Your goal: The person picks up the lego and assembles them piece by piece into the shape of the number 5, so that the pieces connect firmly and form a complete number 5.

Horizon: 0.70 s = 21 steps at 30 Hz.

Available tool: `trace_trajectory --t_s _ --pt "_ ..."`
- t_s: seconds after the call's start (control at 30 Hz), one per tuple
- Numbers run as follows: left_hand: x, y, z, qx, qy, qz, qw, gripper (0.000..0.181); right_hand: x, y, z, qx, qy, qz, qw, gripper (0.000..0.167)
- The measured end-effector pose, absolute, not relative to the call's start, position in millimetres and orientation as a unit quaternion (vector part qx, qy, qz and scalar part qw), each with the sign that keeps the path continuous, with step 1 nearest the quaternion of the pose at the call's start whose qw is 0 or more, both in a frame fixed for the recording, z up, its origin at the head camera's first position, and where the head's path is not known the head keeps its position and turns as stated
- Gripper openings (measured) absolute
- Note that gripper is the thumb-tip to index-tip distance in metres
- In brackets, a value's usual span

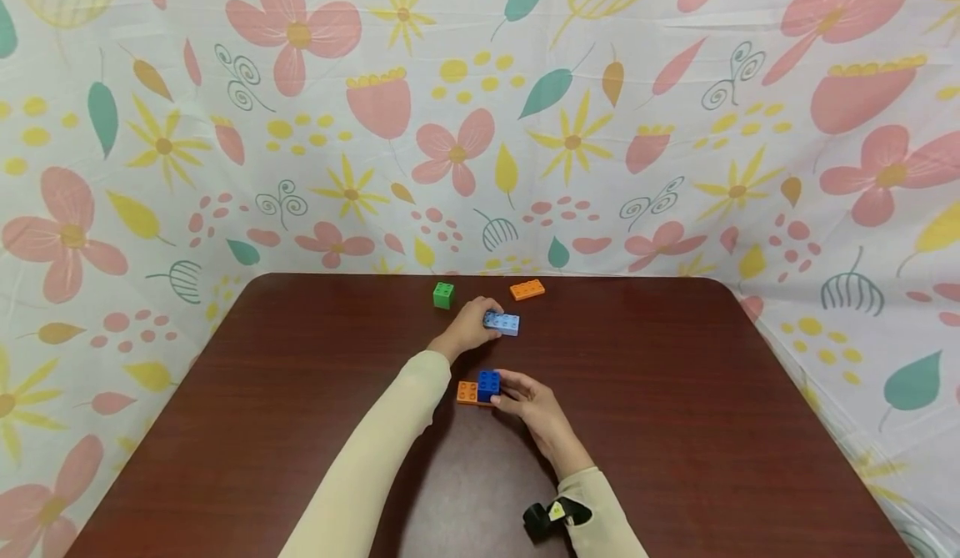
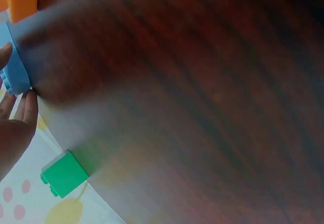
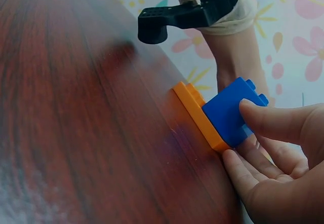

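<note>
My left hand (image 1: pixel 471 324) reaches over the table and grips the left end of a light blue brick (image 1: pixel 506 324) between thumb and fingers. In the left wrist view, this light blue brick (image 2: pixel 18 67) is at the left edge, partly cut off. Closer to me, my right hand (image 1: pixel 538 412) pinches a dark blue brick (image 1: pixel 488 384) from its right side. That brick sits upright on the right part of a flat orange brick (image 1: pixel 467 393), whose left studs show. The right wrist view shows the thumb against the dark blue brick's (image 3: pixel 230 115) side.
Near the table's back edge stand a green brick (image 1: pixel 443 295), left of my left hand, and another flat orange brick (image 1: pixel 527 289), behind the light blue one. A flower-patterned cloth (image 1: pixel 457 208) hangs behind the brown table (image 1: pixel 675 408). A black wrist camera (image 1: pixel 538 522) is on my right sleeve.
</note>
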State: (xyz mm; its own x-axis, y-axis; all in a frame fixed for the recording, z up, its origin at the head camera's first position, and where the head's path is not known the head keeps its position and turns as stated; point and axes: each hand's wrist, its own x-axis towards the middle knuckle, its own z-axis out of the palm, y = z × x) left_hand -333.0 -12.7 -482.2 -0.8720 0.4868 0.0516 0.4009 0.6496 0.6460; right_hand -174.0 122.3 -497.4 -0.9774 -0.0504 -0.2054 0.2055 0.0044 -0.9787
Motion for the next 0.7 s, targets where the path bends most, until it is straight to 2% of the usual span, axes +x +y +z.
trace_trajectory --t_s 0.23,0.7 --pt "-335 -15 -486 0.240 0.905 0.346 0.054 0.027 -174 122 -497 0.058 0.700 -0.706 0.088 0.048" --pt "-332 -28 -481 0.272 0.895 0.350 0.046 0.031 -173 122 -497 0.052 0.702 -0.704 0.093 0.050"
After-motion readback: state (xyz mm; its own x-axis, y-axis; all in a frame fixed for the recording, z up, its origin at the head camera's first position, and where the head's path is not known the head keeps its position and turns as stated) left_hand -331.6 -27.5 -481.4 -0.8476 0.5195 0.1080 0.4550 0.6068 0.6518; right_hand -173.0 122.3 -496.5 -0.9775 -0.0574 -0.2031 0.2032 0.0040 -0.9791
